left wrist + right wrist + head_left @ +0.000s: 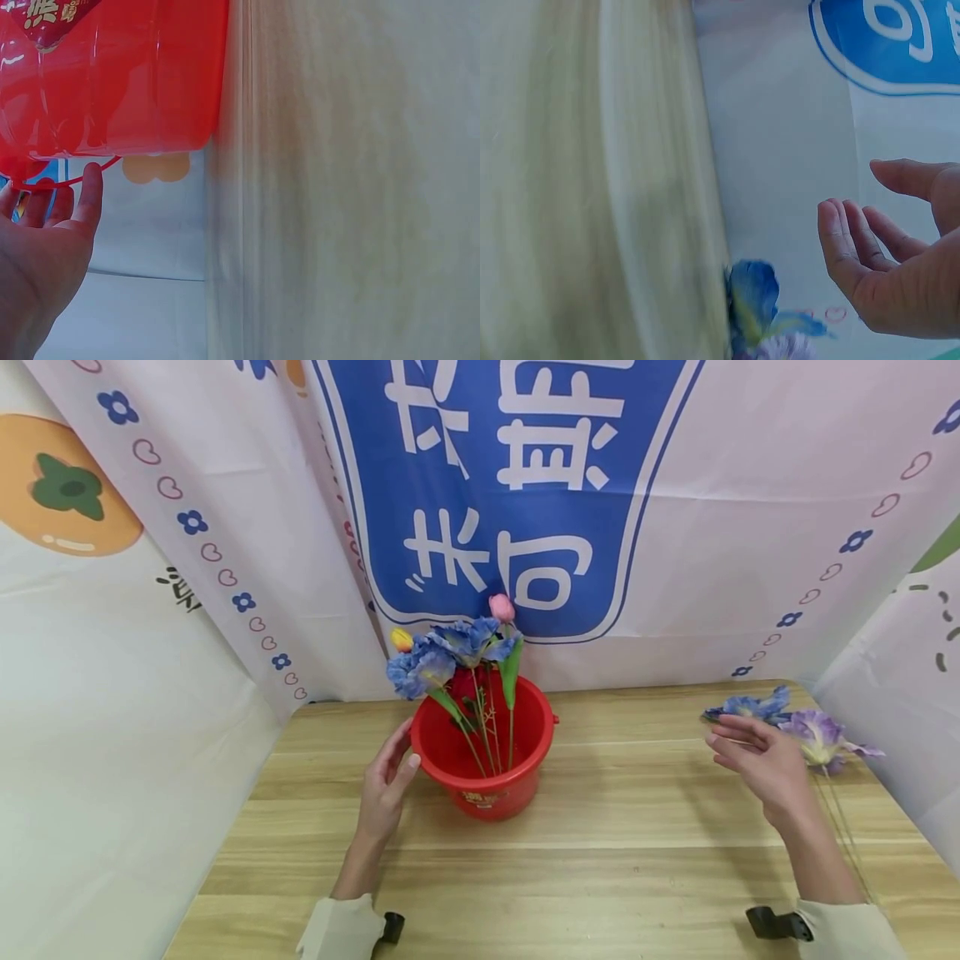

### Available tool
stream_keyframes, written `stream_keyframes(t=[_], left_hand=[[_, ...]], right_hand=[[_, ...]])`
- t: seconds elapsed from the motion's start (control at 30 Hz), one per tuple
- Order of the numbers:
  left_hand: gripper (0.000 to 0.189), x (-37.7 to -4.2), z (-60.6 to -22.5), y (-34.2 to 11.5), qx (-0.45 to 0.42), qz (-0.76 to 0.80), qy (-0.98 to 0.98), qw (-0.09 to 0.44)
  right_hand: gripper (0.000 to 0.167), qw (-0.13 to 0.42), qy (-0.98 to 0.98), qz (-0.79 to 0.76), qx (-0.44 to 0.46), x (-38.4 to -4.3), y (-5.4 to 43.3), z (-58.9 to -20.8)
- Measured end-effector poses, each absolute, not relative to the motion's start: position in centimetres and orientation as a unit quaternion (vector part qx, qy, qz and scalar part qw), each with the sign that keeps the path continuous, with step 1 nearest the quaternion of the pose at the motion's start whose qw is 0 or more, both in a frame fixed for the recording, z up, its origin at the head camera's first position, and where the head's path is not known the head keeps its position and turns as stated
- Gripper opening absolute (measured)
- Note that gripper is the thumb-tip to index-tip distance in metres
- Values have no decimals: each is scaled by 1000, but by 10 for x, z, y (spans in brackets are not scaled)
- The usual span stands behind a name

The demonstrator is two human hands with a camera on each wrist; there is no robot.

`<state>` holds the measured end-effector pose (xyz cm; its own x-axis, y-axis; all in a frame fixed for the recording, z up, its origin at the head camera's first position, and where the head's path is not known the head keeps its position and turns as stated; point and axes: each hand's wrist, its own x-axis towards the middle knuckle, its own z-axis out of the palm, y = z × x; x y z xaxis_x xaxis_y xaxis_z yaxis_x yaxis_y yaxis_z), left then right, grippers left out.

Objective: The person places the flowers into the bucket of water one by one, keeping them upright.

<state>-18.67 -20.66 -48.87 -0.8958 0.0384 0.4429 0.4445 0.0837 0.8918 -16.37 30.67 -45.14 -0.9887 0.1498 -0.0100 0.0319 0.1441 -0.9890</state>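
A red bucket stands upright on the table. Blue flowers, a pink tulip, a yellow tulip and a dark red flower stick up out of it. My left hand is at the bucket's left rim; in the left wrist view its fingers lie by the thin red handle, without a plain grip. On the right, my right hand hovers with loosely bent fingers and holds nothing. Just beyond it lie a blue flower and a purple flower.
The wooden table reaches back to a white printed cloth with a blue panel. Thin stems of the lying flowers run toward the front right, beside my right forearm. Cloth also hangs at both sides.
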Motion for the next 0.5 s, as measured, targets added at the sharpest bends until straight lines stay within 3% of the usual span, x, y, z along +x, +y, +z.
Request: stream_keyframes(t=[0.17, 0.5], left_hand=[[54, -187, -488, -206, -168, -657, -718, 154], [54, -186, -487, -206, -163, -660, -717, 152]], right_hand=[[29, 48, -722, 687, -67, -156, 325, -459], [31, 69, -695, 711, -78, -145, 361, -472]])
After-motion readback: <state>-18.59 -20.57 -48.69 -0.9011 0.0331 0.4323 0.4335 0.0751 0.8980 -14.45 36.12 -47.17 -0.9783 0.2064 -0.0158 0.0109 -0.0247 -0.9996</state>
